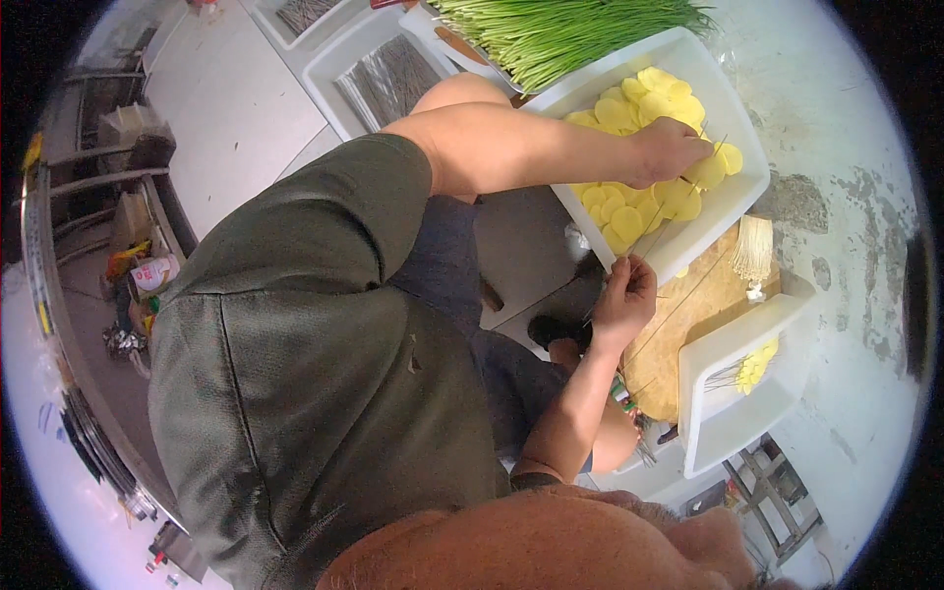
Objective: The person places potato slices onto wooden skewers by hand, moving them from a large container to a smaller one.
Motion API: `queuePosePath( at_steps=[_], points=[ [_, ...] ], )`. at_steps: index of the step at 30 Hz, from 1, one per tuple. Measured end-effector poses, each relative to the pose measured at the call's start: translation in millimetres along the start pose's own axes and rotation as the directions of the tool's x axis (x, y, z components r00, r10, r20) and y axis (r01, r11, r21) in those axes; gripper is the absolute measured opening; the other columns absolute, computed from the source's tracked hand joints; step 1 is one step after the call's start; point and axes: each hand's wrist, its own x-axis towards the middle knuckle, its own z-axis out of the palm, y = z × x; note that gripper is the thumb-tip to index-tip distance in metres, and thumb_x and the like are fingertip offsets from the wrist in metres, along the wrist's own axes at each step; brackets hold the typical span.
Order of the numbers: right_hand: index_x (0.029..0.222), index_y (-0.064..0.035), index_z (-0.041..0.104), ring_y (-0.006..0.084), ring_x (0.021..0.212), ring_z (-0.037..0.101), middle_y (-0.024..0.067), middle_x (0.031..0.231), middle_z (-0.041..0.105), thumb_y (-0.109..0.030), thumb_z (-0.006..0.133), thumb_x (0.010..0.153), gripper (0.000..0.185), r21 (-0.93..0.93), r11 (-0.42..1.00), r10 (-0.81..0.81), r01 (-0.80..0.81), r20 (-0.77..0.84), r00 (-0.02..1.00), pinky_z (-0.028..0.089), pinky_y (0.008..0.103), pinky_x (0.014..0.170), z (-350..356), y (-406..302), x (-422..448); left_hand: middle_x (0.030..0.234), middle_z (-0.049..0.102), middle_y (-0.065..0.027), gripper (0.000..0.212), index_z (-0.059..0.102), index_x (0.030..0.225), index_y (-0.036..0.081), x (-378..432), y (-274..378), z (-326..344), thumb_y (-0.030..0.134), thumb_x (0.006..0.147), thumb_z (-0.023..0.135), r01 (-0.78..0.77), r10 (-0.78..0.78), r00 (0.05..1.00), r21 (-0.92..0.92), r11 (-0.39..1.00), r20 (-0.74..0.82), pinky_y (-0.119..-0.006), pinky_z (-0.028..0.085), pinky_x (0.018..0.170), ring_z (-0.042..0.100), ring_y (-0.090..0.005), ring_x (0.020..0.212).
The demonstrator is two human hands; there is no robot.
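Note:
My left hand [671, 151] reaches over a white plastic tub [752, 177] and pinches a thin yellow slice [709, 171], likely potato, near the tips of thin skewers. Below it, another slice [680, 200] sits on the same skewers [653, 221]. My right hand [627, 295], at the tub's near corner, grips the skewers' other end between thumb and fingers. Loose yellow slices [627, 225] lie heaped in the tub. My fingers hide part of the skewers, so their number is unclear.
A wooden cutting board [686, 310] carries a bunch of enoki mushrooms [752, 247]. A second white tub [796, 302] holds skewered yellow slices [757, 365]. Long green stalks [568, 37] lie beyond the first tub. Bundled skewers [387, 81] fill another bin [321, 74].

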Motion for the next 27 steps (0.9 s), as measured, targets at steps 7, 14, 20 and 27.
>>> queuePosePath(
  at_steps=[7,14,20,27],
  points=[
    [0.101,-0.0004,0.054,0.0107,0.047,0.041,0.0054,0.069,0.05,-0.014,0.047,0.097,0.015,0.596,0.803,-0.119,-0.003,0.165,0.979,0.035,0.0224,0.042,-2.9,6.6,-3.4,0.115,0.056,-0.0183,0.058,0.046,0.122,-0.011,-11.1,6.3,1.1,0.031,0.086,0.064,0.004,-0.001,0.998,-0.052,0.999,0.059,-0.032,0.047,0.087,0.055,-0.0219,0.102],
    [0.096,0.004,0.054,0.0073,0.042,0.038,0.0025,0.059,0.046,-0.008,0.051,0.095,0.012,0.605,0.785,0.094,-0.131,0.093,0.991,0.03,0.0192,0.038,5.8,-12.5,-10.0,0.124,0.051,-0.0202,0.07,0.038,0.129,-0.013,-7.2,-21.8,-0.6,0.033,0.085,0.066,-0.044,0.049,0.996,-0.085,0.995,0.068,-0.032,0.044,0.092,0.052,-0.0229,0.111],
    [0.093,0.0041,0.055,0.0065,0.041,0.037,0.0028,0.057,0.047,-0.011,0.051,0.095,0.015,0.569,0.822,0.017,-0.027,0.023,1.0,0.028,0.0188,0.038,13.5,-17.4,-11.7,0.117,0.055,-0.0165,0.06,0.043,0.125,-0.01,-9.5,-14.4,0.1,0.028,0.084,0.063,-0.018,0.029,0.996,-0.121,0.992,0.089,-0.031,0.045,0.087,0.054,-0.02,0.104],
    [0.085,0.0036,0.058,0.0065,0.047,0.041,0.0012,0.058,0.047,-0.008,0.048,0.088,0.015,0.465,0.885,-0.007,0.005,0.002,1.0,0.029,0.0204,0.041,20.6,-24.4,-10.6,0.122,0.052,-0.0213,0.071,0.039,0.13,-0.012,-23.6,3.3,-6.5,0.035,0.082,0.064,-0.04,0.046,0.997,-0.092,0.995,0.057,-0.034,0.044,0.091,0.052,-0.0237,0.108]
  ],
)
